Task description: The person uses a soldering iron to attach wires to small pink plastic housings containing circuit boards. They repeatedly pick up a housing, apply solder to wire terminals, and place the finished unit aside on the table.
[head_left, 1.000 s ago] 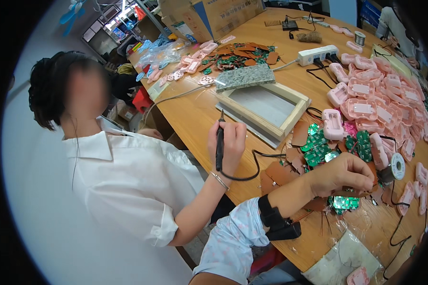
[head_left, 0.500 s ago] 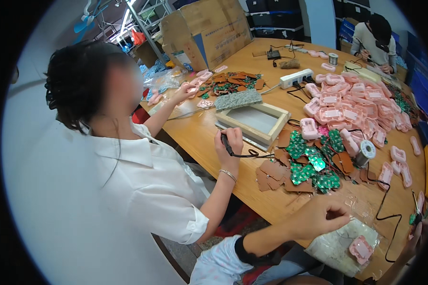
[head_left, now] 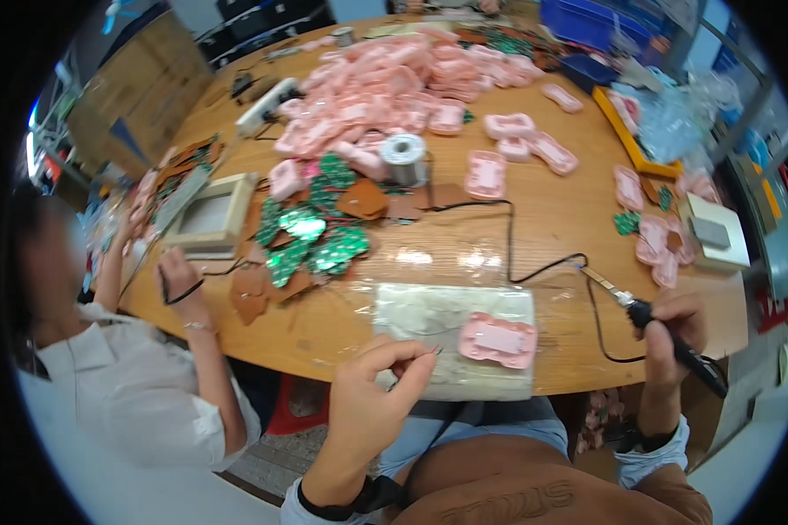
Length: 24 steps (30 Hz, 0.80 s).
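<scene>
My left hand [head_left: 378, 385] is closed in a pinch above the left part of a pale plastic-covered pad [head_left: 403, 302]. A bit of thin wire seems to show at its fingertips, too small to make out well. Beside those fingers, a pink plastic shell [head_left: 497, 339] with a pale inner face lies on the pad. My right hand [head_left: 678, 328] grips a soldering iron [head_left: 685, 354] by its black handle, right of the pad. Its metal tip points up and left, over the table and apart from the shell.
Green circuit boards [head_left: 337, 249] and brown board pieces lie left of a solder spool [head_left: 403, 159]. Behind is a heap of pink shells [head_left: 385, 83]. The iron's black cord [head_left: 510, 236] crosses the table. A co-worker's hand [head_left: 179, 276] is at left, near a wooden frame [head_left: 236, 206].
The view has swung right and down, so my pad and both my hands now show more fully. My left hand stays pinched near the pad; my right still holds the soldering iron.
</scene>
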Motion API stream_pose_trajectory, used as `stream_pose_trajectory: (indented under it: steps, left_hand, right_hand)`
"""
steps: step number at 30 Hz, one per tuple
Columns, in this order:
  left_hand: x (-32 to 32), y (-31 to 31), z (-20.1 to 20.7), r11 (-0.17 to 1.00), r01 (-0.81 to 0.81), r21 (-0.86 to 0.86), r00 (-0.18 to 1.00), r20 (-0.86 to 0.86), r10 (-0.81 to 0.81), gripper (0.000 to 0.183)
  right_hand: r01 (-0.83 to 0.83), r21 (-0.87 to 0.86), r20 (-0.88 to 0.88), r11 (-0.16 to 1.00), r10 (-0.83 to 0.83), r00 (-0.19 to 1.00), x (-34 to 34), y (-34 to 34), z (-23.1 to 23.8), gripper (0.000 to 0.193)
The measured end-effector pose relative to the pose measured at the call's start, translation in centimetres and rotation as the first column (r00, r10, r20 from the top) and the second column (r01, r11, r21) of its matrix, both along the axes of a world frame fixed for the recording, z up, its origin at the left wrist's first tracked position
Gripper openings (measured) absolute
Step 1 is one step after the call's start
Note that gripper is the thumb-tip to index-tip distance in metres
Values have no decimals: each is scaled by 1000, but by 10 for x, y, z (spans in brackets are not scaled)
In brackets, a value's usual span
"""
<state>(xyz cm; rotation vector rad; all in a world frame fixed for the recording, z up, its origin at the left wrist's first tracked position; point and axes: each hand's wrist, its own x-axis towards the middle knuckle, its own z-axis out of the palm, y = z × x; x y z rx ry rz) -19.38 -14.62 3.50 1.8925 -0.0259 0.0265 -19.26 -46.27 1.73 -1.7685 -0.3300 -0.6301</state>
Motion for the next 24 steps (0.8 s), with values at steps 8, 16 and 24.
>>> stream_pose_trajectory:
  steps: [8, 16, 24]
  left_hand:
    - [6, -57, -12, 937, 86, 339, 987, 96, -126, 7]
    - [42, -73, -29, 781, 386, 492, 849, 142, -509, 9]
    - [9, -59, -4, 869, 212, 448, 974, -24, -225, 6]
  right_hand:
    - [-99, 82, -18, 992, 101, 995, -39, 8, -21, 29]
    - [-53, 127, -177, 990, 76, 981, -47, 2, -35, 26]
    - [-28, 148, -197, 989, 57, 979, -38, 8, -33, 28]
